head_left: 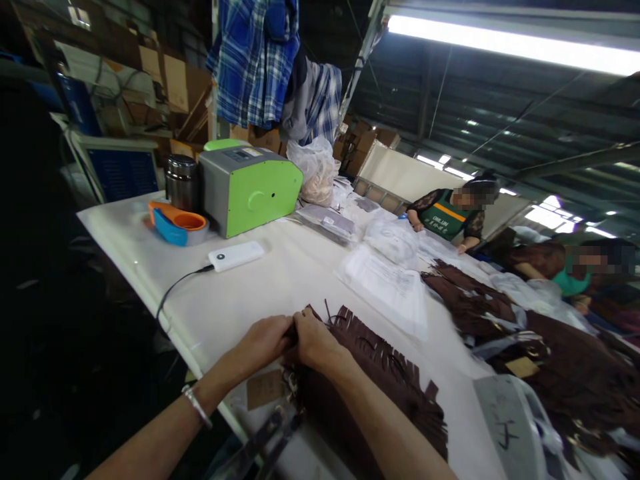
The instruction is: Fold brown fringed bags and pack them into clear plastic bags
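A dark brown fringed bag [370, 393] lies on the white table [295, 273] in front of me, its fringe spread toward the right. My left hand [270, 339] and my right hand [315, 339] meet at its upper left corner. Both have their fingers closed on the brown material there; the exact grip is partly hidden. Below my left hand hangs a brown cardboard tag [265, 389], beside metal fittings [291, 387] on the bag. Dark straps [270, 437] trail off the near table edge.
Left on the table are a white power bank [236, 256] with a cable, a tape dispenser [180, 223], a steel flask [181, 183] and a green-grey machine [255, 190]. Papers [387, 287], more brown bags [575, 353] and a grey object [510, 427] lie rightward. Two people work beyond.
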The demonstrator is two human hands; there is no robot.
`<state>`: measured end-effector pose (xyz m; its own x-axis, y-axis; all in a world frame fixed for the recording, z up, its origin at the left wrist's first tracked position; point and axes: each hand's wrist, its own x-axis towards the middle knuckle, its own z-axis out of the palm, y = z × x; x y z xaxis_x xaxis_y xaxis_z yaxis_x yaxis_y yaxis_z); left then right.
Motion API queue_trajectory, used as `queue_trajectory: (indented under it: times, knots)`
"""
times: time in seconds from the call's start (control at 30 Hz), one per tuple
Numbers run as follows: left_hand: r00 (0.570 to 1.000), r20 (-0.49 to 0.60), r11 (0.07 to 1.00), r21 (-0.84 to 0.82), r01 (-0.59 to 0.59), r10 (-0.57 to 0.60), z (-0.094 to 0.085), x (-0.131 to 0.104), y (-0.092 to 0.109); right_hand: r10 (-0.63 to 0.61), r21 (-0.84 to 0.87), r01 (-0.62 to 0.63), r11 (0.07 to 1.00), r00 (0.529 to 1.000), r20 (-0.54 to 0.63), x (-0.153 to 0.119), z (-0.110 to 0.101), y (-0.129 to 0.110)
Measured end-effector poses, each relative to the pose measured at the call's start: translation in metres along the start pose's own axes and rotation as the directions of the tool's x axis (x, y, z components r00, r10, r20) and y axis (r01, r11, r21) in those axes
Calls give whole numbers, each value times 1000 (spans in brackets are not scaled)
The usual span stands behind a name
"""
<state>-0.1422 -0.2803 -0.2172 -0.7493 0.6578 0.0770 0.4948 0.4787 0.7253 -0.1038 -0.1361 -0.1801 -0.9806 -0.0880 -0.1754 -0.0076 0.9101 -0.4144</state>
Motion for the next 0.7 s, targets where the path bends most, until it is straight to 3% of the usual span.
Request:
queue_trajectory:
  times: [0.13,0.3,0.5,0.7]
  knots:
    - [999,6,990,-138,33,-33,5,7,5,-36,116,37,993,999,-16,-3,3,11]
    - [994,30,974,-202,106,-102,-6,-5,1,-26,250,50,967,995,-97,-20,-13,32]
    - [983,181,999,-22,28,-23,-5,-16,18,79,412,39,910,961,-265,-69,-25,65]
    - [972,237,979,201,-35,-14,10,-10,38,148,400,-53,915,966,-211,-123,-20,104]
